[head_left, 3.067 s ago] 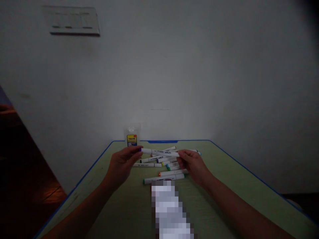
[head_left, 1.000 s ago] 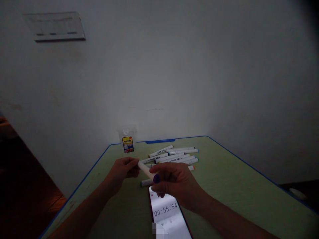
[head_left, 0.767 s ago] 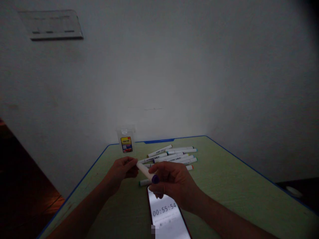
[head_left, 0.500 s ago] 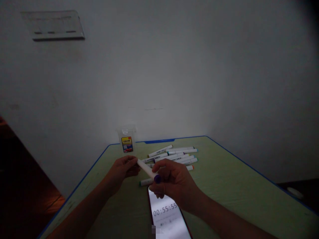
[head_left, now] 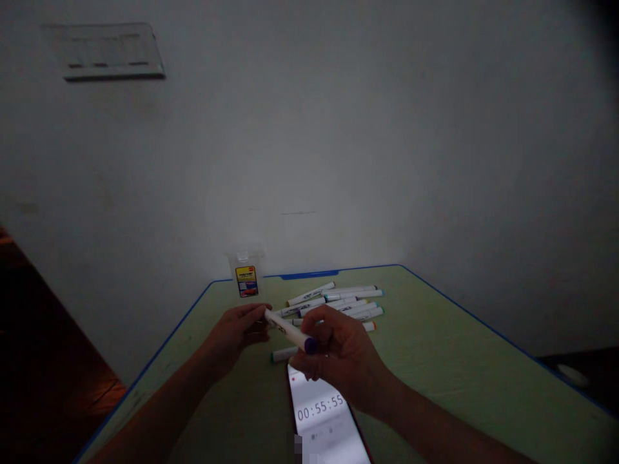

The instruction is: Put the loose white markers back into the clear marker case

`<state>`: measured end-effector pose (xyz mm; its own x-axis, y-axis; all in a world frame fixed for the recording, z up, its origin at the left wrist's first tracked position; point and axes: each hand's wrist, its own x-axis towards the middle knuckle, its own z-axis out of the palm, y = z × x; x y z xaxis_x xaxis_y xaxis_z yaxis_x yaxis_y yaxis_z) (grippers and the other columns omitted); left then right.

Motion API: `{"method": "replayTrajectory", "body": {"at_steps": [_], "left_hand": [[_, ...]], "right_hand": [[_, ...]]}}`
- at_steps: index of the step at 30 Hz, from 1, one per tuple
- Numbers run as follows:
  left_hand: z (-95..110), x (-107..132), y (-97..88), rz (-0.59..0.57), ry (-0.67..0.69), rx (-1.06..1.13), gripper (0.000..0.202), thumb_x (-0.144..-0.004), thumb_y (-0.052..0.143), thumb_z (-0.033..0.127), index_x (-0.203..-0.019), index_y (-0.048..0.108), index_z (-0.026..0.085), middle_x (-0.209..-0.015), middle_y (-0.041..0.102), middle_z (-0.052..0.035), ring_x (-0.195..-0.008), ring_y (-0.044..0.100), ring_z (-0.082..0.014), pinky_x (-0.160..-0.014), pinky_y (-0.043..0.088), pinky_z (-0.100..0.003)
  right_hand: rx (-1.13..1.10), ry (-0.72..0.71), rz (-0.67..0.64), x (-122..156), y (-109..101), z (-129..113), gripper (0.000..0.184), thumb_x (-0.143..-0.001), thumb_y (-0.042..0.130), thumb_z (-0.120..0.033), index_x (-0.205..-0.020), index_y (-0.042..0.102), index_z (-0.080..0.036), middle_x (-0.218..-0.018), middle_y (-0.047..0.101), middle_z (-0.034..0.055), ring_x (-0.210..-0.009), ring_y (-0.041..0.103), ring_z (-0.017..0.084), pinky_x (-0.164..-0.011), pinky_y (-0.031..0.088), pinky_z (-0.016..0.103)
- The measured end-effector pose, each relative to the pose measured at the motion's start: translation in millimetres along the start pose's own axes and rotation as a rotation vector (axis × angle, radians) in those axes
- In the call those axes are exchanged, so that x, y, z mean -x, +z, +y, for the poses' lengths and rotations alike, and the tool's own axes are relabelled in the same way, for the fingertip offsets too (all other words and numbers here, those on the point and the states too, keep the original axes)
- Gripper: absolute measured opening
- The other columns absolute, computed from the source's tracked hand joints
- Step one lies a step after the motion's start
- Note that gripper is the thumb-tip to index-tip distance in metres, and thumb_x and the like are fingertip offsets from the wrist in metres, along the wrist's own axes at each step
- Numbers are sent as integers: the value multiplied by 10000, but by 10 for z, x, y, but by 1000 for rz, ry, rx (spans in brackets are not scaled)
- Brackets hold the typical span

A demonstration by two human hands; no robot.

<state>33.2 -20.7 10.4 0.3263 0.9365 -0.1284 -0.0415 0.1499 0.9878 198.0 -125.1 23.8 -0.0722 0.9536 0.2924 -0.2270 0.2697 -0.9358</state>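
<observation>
A white marker [head_left: 291, 331] with a purple end is held between my two hands above the table, tilted with the purple end nearer me. My left hand [head_left: 238, 328] pinches its far end between thumb and fingers. Around the purple end, my right hand [head_left: 341, 345] has its fingers and thumb closed on the marker. Behind and under the hands lies a loose pile of white markers [head_left: 312, 293] with differently coloured ends. Another marker with a green end [head_left: 283, 355] lies just below the held one, partly hidden by my right hand.
A clear plastic box [head_left: 247, 277] with a yellow label stands at the table's back left. A lit phone [head_left: 322, 419] showing 00:55:55 lies in front of me. The blue-edged table [head_left: 445, 361] meets a grey wall; a clear holder [head_left: 109, 53] hangs there.
The held marker has rolled so that dark lettering shows on its barrel. Its purple end has shifted slightly right. Both hands stay in nearly the same place.
</observation>
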Motion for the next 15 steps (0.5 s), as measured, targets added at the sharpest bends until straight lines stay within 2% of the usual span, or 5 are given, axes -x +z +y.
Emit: {"method": "replayTrajectory", "body": {"at_steps": [3, 9, 12, 15], "left_hand": [[14, 10, -10, -31, 6, 15, 258, -625, 727, 335, -736, 656, 114, -581, 571, 2, -544, 516, -101, -543, 450, -227], [15, -16, -38, -71, 6, 58, 315, -648, 711, 393, -593, 542, 133, -512, 457, 46, -452, 399, -66, -438, 358, -198], [-8, -41, -56, -74, -15, 58, 358, -666, 699, 439, -581, 527, 136, -496, 439, 52, -435, 377, -61, -423, 338, -195], [-13, -39, -57, -43, -14, 50, 326, -641, 723, 415, -631, 574, 125, -518, 481, 41, -460, 423, -69, -456, 374, -203]], "right_hand": [[15, -49, 32, -7, -11, 11, 298, -557, 772, -253, -699, 514, -199, -504, 495, -90, -438, 419, 42, -404, 342, 161], [-7, -88, 3, -4, -47, 62, 229, -647, 686, -240, -872, 673, -206, -522, 564, -55, -447, 498, 67, -447, 409, 204], [121, -121, 16, 17, -56, 43, 233, -658, 663, -209, -882, 721, -241, -563, 621, -30, -481, 535, 85, -490, 444, 236], [306, -212, 75, 34, -63, 25, 235, -632, 692, -190, -845, 738, -276, -632, 676, -12, -542, 577, 116, -565, 477, 280]]}}
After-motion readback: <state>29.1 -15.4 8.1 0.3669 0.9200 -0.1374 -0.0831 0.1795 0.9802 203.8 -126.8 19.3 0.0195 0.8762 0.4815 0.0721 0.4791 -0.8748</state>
